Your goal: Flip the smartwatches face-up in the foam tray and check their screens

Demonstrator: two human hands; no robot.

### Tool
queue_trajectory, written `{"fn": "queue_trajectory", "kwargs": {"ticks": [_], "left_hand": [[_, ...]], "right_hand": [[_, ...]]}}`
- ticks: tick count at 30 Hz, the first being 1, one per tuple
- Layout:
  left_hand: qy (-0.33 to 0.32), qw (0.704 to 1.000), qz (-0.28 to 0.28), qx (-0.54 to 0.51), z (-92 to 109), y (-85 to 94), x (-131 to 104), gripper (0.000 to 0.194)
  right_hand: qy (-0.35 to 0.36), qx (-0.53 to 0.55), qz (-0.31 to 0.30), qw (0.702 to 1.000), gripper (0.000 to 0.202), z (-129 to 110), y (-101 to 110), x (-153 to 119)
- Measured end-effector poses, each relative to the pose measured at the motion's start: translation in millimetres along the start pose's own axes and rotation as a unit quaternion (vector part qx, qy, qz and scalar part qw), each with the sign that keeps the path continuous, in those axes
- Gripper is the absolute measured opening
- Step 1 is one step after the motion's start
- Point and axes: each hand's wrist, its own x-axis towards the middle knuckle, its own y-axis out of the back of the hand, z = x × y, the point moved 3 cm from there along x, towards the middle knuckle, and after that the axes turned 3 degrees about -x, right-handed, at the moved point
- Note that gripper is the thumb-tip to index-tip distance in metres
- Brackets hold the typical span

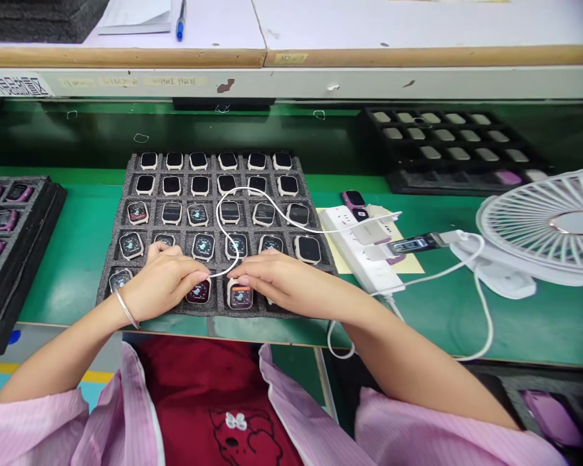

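A grey foam tray [107,275] holds rows of smartwatches in its compartments, some with lit screens. My left hand [168,278] is closed at the white cable's [272,199] near end, above a dark red-screened watch [199,292] in the front row. The cable loops over the tray toward the power strip. My right hand [282,281] has its fingers together, touching the top of the front-row watch with an orange bar on its screen [241,295]. What lies under the right palm is hidden.
Right of the tray lie a white power strip [347,249], a small display device [414,243] and a white fan [539,226]. More watch trays stand at the left [39,223] and back right [401,181]. A shelf edge [291,81] crosses the back.
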Motion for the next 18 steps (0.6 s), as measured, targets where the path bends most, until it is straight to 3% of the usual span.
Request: {"fn": "queue_trajectory", "kwargs": {"ticks": [18], "left_hand": [[0.024,0.999,-0.015,0.041,-1.1,0.6,-0.2,0.037]], "right_hand": [[-0.014,-0.020,-0.012,1.000,0.036,-0.3,-3.4,-0.1]]}}
